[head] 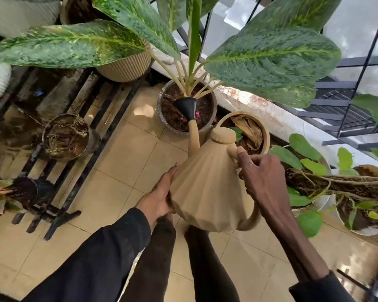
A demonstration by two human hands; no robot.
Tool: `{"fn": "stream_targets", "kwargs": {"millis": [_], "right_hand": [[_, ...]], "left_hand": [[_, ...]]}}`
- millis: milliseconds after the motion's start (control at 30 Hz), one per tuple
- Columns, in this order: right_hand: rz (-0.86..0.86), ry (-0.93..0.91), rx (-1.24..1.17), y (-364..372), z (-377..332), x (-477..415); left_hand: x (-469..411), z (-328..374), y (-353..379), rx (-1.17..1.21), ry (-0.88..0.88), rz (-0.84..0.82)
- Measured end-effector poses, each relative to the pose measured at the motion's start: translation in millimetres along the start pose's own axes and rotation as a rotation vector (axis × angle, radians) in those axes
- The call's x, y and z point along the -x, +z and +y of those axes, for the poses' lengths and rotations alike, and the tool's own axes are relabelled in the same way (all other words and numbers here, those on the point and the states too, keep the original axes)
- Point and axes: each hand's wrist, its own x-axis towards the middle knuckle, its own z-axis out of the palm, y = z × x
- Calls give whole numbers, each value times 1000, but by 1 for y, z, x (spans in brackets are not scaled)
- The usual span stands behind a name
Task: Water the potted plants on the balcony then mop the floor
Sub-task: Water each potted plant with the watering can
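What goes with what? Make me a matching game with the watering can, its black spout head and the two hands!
Things:
1. watering can
2. left hand
3. right hand
4. black spout head

Places and states:
A. grips the handle
B. over the soil of the big leafy plant's pot
C. beige, ribbed, tipped forward
D. rests with straight fingers against the can's side

Pairs: 1-C, 2-D, 3-A, 4-B
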Motion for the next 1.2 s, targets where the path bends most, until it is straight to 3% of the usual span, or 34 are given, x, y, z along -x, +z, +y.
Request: {"fn": "stream_targets", "kwargs": {"millis": [667,1200], "right_hand": [[-37,-30,21,-3,5,-3],[45,17,-227,-6,45,15]], "left_hand": [[-3,-12,7,75,-19,59],[0,-12,9,132,39,26]]}}
